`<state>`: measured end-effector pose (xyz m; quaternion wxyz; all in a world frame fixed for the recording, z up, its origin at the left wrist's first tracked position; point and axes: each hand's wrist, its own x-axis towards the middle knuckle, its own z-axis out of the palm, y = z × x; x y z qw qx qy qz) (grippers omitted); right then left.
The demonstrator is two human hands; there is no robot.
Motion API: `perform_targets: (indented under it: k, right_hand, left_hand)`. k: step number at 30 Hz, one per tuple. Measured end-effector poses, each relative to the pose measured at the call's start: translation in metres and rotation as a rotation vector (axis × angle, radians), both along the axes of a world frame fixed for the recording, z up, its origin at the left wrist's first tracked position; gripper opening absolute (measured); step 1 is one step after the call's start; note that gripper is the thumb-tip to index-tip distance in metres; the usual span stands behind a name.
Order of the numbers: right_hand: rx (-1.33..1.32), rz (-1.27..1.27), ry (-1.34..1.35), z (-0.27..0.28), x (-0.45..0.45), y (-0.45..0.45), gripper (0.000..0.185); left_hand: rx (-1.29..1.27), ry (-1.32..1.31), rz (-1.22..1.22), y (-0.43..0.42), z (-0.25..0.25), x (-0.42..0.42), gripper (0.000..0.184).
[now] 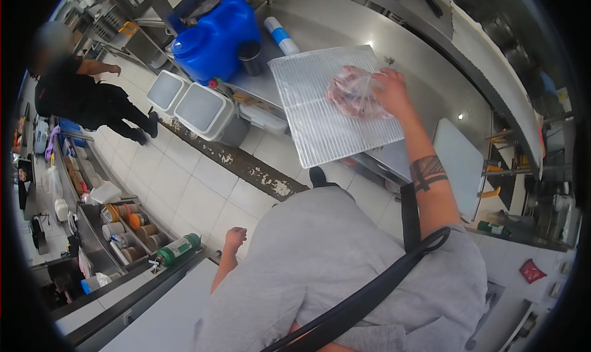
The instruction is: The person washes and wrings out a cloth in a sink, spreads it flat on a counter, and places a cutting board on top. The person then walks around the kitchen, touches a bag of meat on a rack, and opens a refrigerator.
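Plastic bag in outstretched, palm-down right hand

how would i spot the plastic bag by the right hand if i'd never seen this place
On the steel counter, find the pale ribbed rack. The clear plastic bag sits on it, with the right hand at it. Unlike the solid blue container nearby, it is see-through, showing pinkish-red contents.

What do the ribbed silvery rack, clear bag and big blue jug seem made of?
Ribbed silvery rack: probably shiny metal, parallel bars. Clear bag: likely thin plastic film, see-through, crinkled. Big blue jug: probably moulded plastic, glossy with rounded edges.
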<state>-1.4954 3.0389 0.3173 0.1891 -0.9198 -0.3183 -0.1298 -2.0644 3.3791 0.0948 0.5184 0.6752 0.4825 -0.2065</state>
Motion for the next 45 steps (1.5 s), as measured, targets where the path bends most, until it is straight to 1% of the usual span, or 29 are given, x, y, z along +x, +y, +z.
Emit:
perform_targets:
  k: [1, 3, 4, 6, 7, 9, 11, 13, 16, 19, 21, 24, 26, 32, 34, 36, 38, 39, 41, 43, 45]
  right_hand:
    - [0.001, -0.009, 0.0, -0.007, -0.008, 0.003, 0.033]
    - [-0.262, -0.074, 0.063, -0.027, -0.031, 0.011, 0.036]
    - [-0.263, -0.081, 0.065, -0.041, -0.044, 0.013, 0.036]
    - [-0.307, -0.182, 0.131, -0.069, -0.067, 0.016, 0.047]
    - [-0.309, -0.185, 0.137, -0.078, -0.074, 0.016, 0.047]
    - [-0.184, -0.205, 0.103, -0.092, -0.086, 0.016, 0.058]
    - [-0.155, -0.2, 0.132, -0.098, -0.092, 0.013, 0.061]
    - [-0.126, -0.201, 0.154, -0.098, -0.098, 0.01, 0.063]
    - [-0.15, -0.197, 0.169, -0.095, -0.104, 0.01, 0.063]
    - [-0.17, -0.22, 0.229, -0.091, -0.108, 0.01, 0.065]
    - [-0.253, -0.239, 0.268, -0.09, -0.11, 0.012, 0.067]
    - [-0.179, -0.217, 0.273, -0.089, -0.11, 0.012, 0.064]
    - [-0.182, -0.209, 0.285, -0.087, -0.109, 0.012, 0.064]
    - [-0.195, -0.165, 0.303, -0.08, -0.105, 0.012, 0.064]
    - [-0.193, -0.15, 0.315, -0.075, -0.105, 0.012, 0.064]
    - [-0.252, -0.139, 0.382, -0.069, -0.105, 0.013, 0.067]
    - [-0.297, -0.123, 0.371, -0.069, -0.108, 0.015, 0.067]
    - [-0.342, -0.109, 0.362, -0.069, -0.108, 0.015, 0.067]
    - [-0.344, -0.112, 0.363, -0.07, -0.108, 0.016, 0.067]
    - [-0.347, -0.112, 0.361, -0.07, -0.108, 0.018, 0.067]
    - [-0.362, -0.117, 0.373, -0.069, -0.109, 0.019, 0.067]
  left_hand:
    - [0.001, 0.0, -0.009, 0.003, -0.003, -0.005, 0.031]
    - [0.021, 0.045, -0.056, 0.007, -0.007, -0.011, 0.031]
    - [0.02, 0.045, -0.062, 0.007, -0.003, -0.01, 0.031]
    - [0.037, 0.069, -0.016, 0.004, 0.006, -0.008, 0.03]
    - [0.036, 0.074, -0.019, 0.003, 0.009, -0.005, 0.03]
    - [0.03, 0.025, -0.019, 0.001, 0.015, 0.001, 0.029]
    - [0.029, 0.029, -0.016, -0.004, 0.019, 0.009, 0.029]
    - [0.026, 0.028, -0.018, -0.006, 0.018, 0.018, 0.029]
    - [0.011, 0.069, -0.022, -0.01, 0.015, 0.032, 0.03]
    - [0.016, 0.054, -0.063, -0.01, 0.016, 0.047, 0.029]
    - [0.048, 0.039, -0.129, -0.01, 0.02, 0.06, 0.027]
    - [0.068, 0.025, -0.119, -0.01, 0.027, 0.074, 0.027]
    - [0.067, 0.034, -0.091, -0.01, 0.027, 0.081, 0.027]
    - [0.021, 0.007, -0.033, -0.007, 0.01, 0.085, 0.029]
    - [0.011, -0.009, -0.016, -0.012, 0.02, 0.091, 0.029]
    - [0.052, 0.025, -0.08, -0.019, 0.03, 0.093, 0.029]
    - [0.051, 0.045, -0.083, -0.027, 0.038, 0.094, 0.028]
    - [0.049, 0.067, -0.088, -0.028, 0.038, 0.091, 0.028]
    - [0.031, 0.058, -0.084, -0.03, 0.036, 0.083, 0.027]
    - [0.013, 0.046, -0.077, -0.029, 0.023, 0.07, 0.027]
    - [-0.027, 0.076, 0.012, -0.027, 0.009, 0.06, 0.027]
